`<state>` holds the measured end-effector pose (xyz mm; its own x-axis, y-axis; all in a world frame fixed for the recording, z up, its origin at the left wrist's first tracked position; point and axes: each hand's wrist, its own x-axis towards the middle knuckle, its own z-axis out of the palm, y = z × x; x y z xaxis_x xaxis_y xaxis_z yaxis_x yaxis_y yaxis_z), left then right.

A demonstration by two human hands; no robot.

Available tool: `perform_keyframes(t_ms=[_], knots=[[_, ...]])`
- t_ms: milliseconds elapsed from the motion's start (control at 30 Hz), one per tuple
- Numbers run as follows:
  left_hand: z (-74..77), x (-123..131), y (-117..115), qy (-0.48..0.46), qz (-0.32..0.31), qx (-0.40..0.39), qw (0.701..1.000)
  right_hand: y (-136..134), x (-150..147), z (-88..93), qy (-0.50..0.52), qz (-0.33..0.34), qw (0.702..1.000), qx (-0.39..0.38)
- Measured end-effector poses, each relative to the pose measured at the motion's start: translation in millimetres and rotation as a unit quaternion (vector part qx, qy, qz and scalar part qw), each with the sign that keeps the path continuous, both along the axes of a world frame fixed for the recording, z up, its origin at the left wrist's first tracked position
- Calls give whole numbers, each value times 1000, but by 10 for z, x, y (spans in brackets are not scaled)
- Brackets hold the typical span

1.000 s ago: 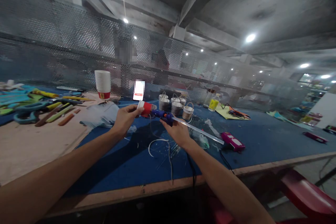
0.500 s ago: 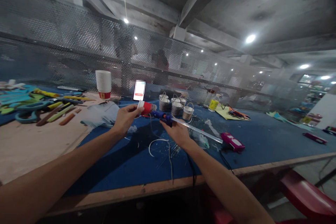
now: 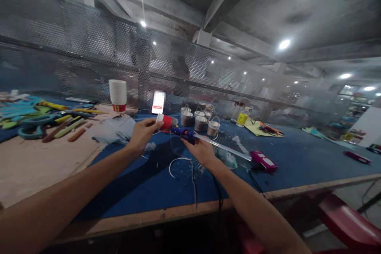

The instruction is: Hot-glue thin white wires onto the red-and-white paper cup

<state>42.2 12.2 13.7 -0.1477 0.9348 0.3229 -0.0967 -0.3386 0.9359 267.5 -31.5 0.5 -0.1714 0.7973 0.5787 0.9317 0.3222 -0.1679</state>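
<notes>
Tilted on its side, a red and white paper cup (image 3: 167,122) is gripped at its white end by my left hand (image 3: 145,131). Grey-brown cord appears wrapped around the cup's other end. My right hand (image 3: 201,149) is closed around a blue hot glue gun (image 3: 190,135), and a long clear glue stick (image 3: 228,149) sticks out of its back toward the right. The glue gun's nozzle is at the underside of the cup, near the wrapped end; whether they touch I cannot tell. A loose pale cord (image 3: 180,159) lies on the blue table surface (image 3: 131,190) below my hands.
Several small cord-wrapped buckets with handles (image 3: 201,122) stand behind my hands. A stack of paper cups (image 3: 118,95) and a lit phone (image 3: 158,103) are farther back. Scissors (image 3: 31,129) lie left; a purple device (image 3: 264,161) and a yellow-labelled bottle (image 3: 243,116) are right.
The glue gun's nozzle has shifted slightly left, from beside the cup's wrapped end to under it. My left hand and the cup have hardly moved.
</notes>
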Motion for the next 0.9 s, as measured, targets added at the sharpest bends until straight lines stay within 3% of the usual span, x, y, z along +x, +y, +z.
perform_keyframes(t_ms=[900], knots=[[61, 24, -82, 38, -8, -1, 999, 19, 17, -18, 27, -17, 999, 22]])
